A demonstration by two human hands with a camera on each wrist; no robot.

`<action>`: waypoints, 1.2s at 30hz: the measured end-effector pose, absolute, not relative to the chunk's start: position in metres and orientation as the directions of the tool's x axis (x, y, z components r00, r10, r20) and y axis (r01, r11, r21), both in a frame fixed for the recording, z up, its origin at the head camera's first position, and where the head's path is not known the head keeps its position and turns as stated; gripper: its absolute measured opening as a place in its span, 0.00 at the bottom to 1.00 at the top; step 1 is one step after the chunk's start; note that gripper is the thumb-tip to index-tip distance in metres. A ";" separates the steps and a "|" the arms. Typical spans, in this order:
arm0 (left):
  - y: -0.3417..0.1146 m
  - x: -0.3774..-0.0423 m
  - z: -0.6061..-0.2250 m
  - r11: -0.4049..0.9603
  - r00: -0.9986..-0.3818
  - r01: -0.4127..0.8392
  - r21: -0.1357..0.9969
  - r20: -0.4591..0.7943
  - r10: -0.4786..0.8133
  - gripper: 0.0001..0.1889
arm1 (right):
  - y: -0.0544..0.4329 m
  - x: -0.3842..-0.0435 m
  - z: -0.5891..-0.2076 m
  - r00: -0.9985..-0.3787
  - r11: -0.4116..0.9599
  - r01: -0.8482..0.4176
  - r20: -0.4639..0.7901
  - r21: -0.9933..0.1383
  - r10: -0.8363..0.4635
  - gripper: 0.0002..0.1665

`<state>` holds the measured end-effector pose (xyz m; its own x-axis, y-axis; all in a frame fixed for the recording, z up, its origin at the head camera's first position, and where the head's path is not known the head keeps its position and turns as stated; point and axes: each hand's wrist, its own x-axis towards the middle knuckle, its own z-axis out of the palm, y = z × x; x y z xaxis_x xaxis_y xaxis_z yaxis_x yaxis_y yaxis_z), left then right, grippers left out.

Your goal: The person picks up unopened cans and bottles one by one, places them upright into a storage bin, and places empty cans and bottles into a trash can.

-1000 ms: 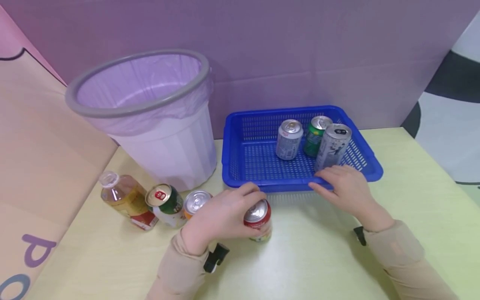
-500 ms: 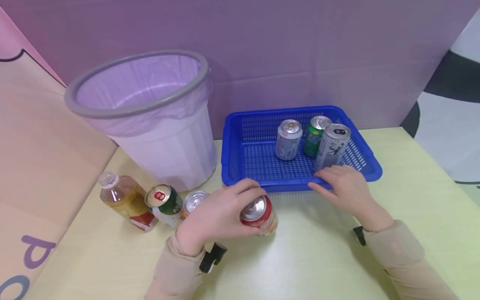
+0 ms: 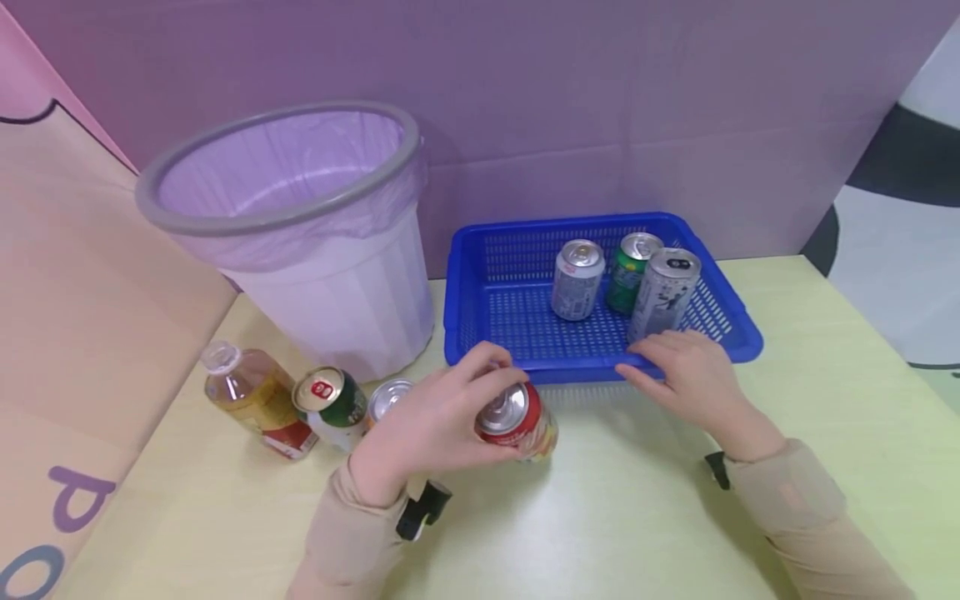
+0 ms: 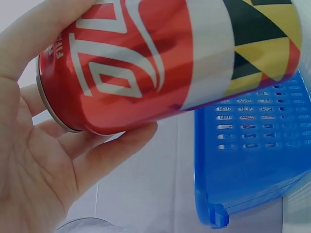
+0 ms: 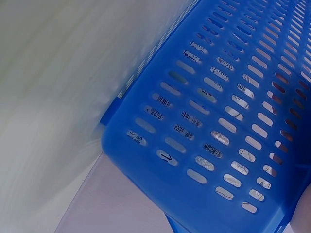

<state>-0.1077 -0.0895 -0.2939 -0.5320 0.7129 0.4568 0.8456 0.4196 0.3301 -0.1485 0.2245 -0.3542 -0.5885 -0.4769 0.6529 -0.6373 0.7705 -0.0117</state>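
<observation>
In the head view my left hand (image 3: 438, 417) grips a red soda can (image 3: 528, 429) near its top, thumb on the near side and fingers on the far side. The can tilts and appears raised off the table. Up close in the left wrist view, the can (image 4: 141, 63) shows red, white, black and yellow patterns. My right hand (image 3: 693, 379) holds the front rim of a blue plastic basket (image 3: 577, 367), its fingers over the edge and thumb outside. Inside the basket stand a silver-white can (image 3: 577, 287), a green can (image 3: 624, 279) and a taller grey can (image 3: 663, 296).
Left of my left hand stand a plastic bottle (image 3: 262, 396) of amber drink, a green-and-white can (image 3: 330, 404) and another can (image 3: 388, 400), partly hidden by that hand. A white lined bin (image 3: 352, 283) rises behind them. The purple wall (image 3: 562, 108) backs the table (image 3: 600, 525).
My left hand has tipped the red can and lifted it slightly, shifting a little towards the basket. My right hand stays on the basket rim.
</observation>
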 end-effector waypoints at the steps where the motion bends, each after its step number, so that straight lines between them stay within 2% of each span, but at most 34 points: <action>1: -0.090 -0.108 -0.294 0.418 -0.532 0.846 0.333 0.461 0.711 0.31 | 0.224 -0.149 -0.354 -0.587 0.769 -0.639 0.654 -0.011 -0.478 0.43; 9: -0.093 -0.107 -0.291 0.382 -0.517 0.856 0.350 0.551 0.654 0.33 | 0.224 -0.149 -0.355 -0.579 0.766 -0.643 0.659 -0.007 -0.480 0.43; 17: -0.095 -0.107 -0.288 0.396 -0.487 0.863 0.314 0.726 0.485 0.38 | 0.224 -0.149 -0.355 -0.582 0.764 -0.645 0.656 -0.012 -0.481 0.43; 27: -0.088 -0.114 -0.288 0.457 -0.560 0.801 0.387 0.756 0.340 0.37 | 0.223 -0.152 -0.356 -0.570 0.758 -0.653 0.660 -0.003 -0.489 0.42; 36: -0.064 -0.132 -0.287 0.541 -0.624 0.727 0.423 0.737 0.261 0.35 | 0.225 -0.149 -0.356 -0.569 0.765 -0.644 0.669 0.000 -0.479 0.42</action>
